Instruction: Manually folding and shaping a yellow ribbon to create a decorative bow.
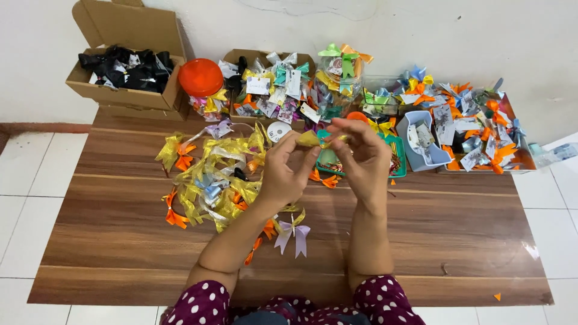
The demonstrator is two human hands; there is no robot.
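Observation:
Both my hands are raised over the middle of a low wooden table point(120, 241). My left hand point(285, 170) and my right hand point(362, 155) pinch a small piece of shiny yellow ribbon point(314, 139) between their fingertips, the ribbon stretched across the gap between them. A pile of yellow, silver and orange ribbon bows point(214, 180) lies just left of my left hand. A lilac ribbon bow point(294, 234) lies on the table between my forearms.
A cardboard box of black bows point(125, 75) stands at the back left, an orange lid point(200, 77) beside it. Boxes of tagged bows point(271, 90), a clear jar of bows point(339, 78), a green tray point(397, 157), a grey tub point(421, 141) and a tray of mixed bows point(481, 129) line the back.

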